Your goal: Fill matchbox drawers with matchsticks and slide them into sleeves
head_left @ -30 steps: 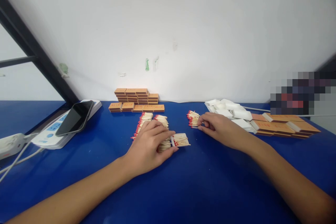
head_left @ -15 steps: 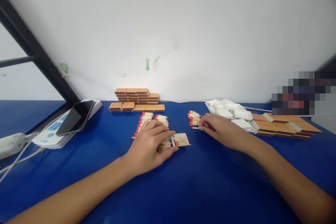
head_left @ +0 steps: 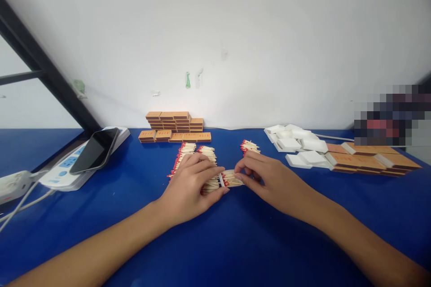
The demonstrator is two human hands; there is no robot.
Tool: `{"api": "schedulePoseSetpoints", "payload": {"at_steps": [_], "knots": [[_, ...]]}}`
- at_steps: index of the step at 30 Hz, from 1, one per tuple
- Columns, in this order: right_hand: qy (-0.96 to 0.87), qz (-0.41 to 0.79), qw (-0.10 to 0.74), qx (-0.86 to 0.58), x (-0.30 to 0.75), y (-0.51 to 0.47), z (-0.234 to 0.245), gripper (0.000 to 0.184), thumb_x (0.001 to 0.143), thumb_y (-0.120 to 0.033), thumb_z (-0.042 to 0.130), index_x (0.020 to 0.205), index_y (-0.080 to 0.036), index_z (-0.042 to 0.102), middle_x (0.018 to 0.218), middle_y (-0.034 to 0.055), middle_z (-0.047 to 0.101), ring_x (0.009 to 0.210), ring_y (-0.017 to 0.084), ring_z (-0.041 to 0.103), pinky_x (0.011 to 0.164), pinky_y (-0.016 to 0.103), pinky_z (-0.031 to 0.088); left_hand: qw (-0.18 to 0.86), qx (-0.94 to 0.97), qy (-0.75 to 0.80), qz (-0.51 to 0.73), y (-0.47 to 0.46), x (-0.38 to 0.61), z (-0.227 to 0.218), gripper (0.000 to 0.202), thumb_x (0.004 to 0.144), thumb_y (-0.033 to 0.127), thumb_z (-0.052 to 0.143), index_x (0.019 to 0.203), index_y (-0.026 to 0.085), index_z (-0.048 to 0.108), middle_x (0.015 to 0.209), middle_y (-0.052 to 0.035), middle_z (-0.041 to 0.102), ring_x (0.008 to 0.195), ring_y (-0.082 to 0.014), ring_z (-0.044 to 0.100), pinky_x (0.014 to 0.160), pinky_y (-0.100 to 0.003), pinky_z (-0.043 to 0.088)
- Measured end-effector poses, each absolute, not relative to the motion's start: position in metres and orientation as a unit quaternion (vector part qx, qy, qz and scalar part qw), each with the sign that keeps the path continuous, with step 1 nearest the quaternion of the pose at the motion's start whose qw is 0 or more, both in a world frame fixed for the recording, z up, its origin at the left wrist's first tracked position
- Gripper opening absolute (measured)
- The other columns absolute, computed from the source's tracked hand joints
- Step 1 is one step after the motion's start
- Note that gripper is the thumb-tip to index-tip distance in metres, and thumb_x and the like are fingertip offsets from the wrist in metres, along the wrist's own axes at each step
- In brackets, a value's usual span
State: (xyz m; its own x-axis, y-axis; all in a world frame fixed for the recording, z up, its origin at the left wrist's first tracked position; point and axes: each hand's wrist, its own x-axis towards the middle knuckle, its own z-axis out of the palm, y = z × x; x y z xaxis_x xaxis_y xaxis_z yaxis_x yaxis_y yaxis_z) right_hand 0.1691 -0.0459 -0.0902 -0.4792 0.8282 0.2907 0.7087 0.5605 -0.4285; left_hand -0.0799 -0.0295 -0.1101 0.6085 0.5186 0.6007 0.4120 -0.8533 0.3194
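My left hand lies over loose red-tipped matches, its thumb and index finger closed on the left end of a small white matchbox tray. Several matches lie inside that tray, heads toward the left. My right hand is at the tray's right end, thumb and forefinger pinched on a match that the fingers mostly hide. Just behind the right hand is a smaller heap of matches, partly covered by it.
Orange matchboxes are stacked against the wall at back left. White empty trays and more orange boxes lie on the right. A phone rests on a power strip at the left, with cables nearby.
My right hand has moved left and nearer, from the small match heap to the tray, carrying a match. My left hand has stayed in place on the tray.
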Motion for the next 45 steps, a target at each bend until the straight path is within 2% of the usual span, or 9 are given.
{"api": "schedulePoseSetpoints", "payload": {"at_steps": [8, 16, 25, 29, 38, 45], "knots": [[-0.849, 0.127, 0.231, -0.459, 0.1771, -0.0454, -0.0822, 0.008, 0.1, -0.023, 0.059, 0.093, -0.022, 0.063, 0.088, 0.0017, 0.061, 0.074, 0.016, 0.058, 0.067, 0.029, 0.044, 0.082, 0.891, 0.255, 0.367, -0.0306, -0.0794, -0.109, 0.042, 0.091, 0.02, 0.09, 0.128, 0.017, 0.069, 0.11, -0.0037, 0.067, 0.107, -0.0263, 0.056, 0.1, -0.043, 0.042], [-0.851, 0.144, 0.218, -0.455, 0.1738, -0.0444, -0.0855, 0.007, 0.099, -0.019, 0.058, 0.094, -0.022, 0.062, 0.09, 0.0017, 0.062, 0.077, 0.016, 0.058, 0.069, 0.029, 0.044, 0.095, 0.893, 0.247, 0.364, -0.0314, -0.0805, -0.1087, 0.041, 0.092, 0.021, 0.088, 0.128, 0.015, 0.069, 0.11, -0.0051, 0.067, 0.107, -0.0273, 0.056, 0.098, -0.042, 0.044], [-0.845, 0.193, 0.18, -0.466, 0.1785, -0.045, -0.0866, 0.01, 0.104, -0.022, 0.053, 0.095, -0.022, 0.058, 0.095, 0.0022, 0.064, 0.079, 0.016, 0.06, 0.07, 0.03, 0.043, 0.109, 0.893, 0.249, 0.36, -0.0301, -0.0801, -0.1102, 0.039, 0.094, 0.022, 0.086, 0.129, 0.015, 0.068, 0.112, -0.0053, 0.067, 0.108, -0.0273, 0.055, 0.099, -0.043, 0.043], [-0.847, 0.174, 0.195, -0.463, 0.177, -0.0432, -0.0871, 0.006, 0.102, -0.02, 0.056, 0.096, -0.023, 0.057, 0.093, 0.0012, 0.063, 0.078, 0.016, 0.059, 0.07, 0.029, 0.043, 0.109, 0.891, 0.252, 0.362, -0.03, -0.0802, -0.11, 0.04, 0.093, 0.021, 0.087, 0.128, 0.016, 0.068, 0.112, -0.0048, 0.066, 0.108, -0.0269, 0.055, 0.099, -0.043, 0.043], [-0.853, 0.148, 0.24, -0.439, 0.1717, -0.0486, -0.0835, 0.012, 0.097, -0.013, 0.057, 0.097, -0.023, 0.063, 0.091, -0.0001, 0.061, 0.074, 0.013, 0.057, 0.068, 0.027, 0.043, 0.115, 0.891, 0.243, 0.367, -0.03, -0.0791, -0.1085, 0.038, 0.094, 0.021, 0.086, 0.127, 0.015, 0.068, 0.111, -0.0052, 0.067, 0.107, -0.027, 0.056, 0.099, -0.043, 0.044], [-0.848, 0.138, 0.243, -0.449, 0.1702, -0.0482, -0.0865, 0.006, 0.099, -0.022, 0.063, 0.093, -0.023, 0.065, 0.088, 0.0001, 0.061, 0.073, 0.014, 0.058, 0.065, 0.028, 0.043, 0.126, 0.895, 0.234, 0.358, -0.0324, -0.0791, -0.109, 0.035, 0.097, 0.024, 0.083, 0.128, 0.015, 0.068, 0.112, -0.0065, 0.067, 0.109, -0.028, 0.056, 0.101, -0.044, 0.044]]}}
